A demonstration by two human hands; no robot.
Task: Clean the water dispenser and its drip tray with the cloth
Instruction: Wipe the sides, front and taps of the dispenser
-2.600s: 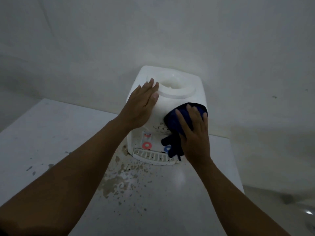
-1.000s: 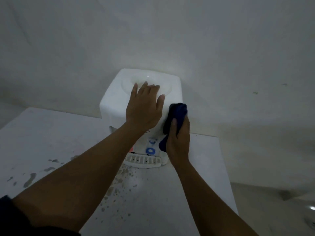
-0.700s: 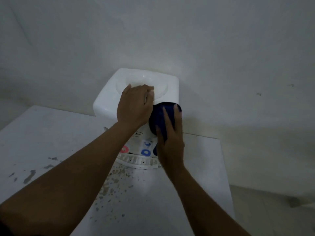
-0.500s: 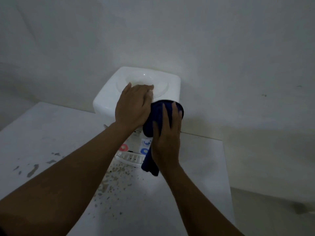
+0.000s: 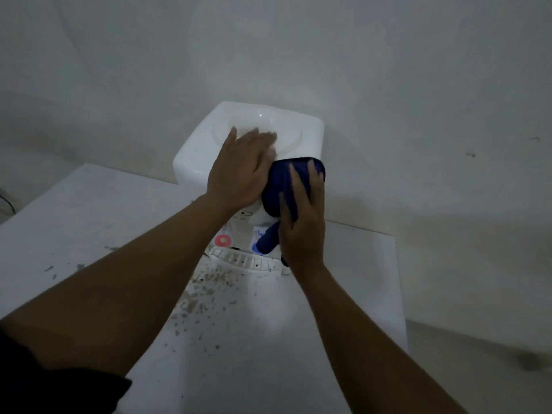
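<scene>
A white tabletop water dispenser [image 5: 194, 156] stands against the wall at the back of a white table. My left hand [image 5: 242, 171] lies flat on its top front edge, fingers reaching toward the round bottle well. My right hand [image 5: 301, 222] presses a dark blue cloth [image 5: 277, 186] against the dispenser's front right face, fingers spread over the cloth. A fold of cloth hangs down over the blue tap. The red tap [image 5: 223, 240] shows below my left wrist. The slotted white drip tray [image 5: 245, 260] sticks out at the base, speckled with dirt.
The white table [image 5: 89, 234] is spotted with brown stains and crumbs in front of the tray. Its right edge [image 5: 398, 294] drops to the floor. A plain wall [image 5: 388, 85] rises right behind the dispenser.
My right hand has slid the cloth up and to the right on the dispenser's front. The hanging fold is shorter now. My left hand has flattened and reached further over the top.
</scene>
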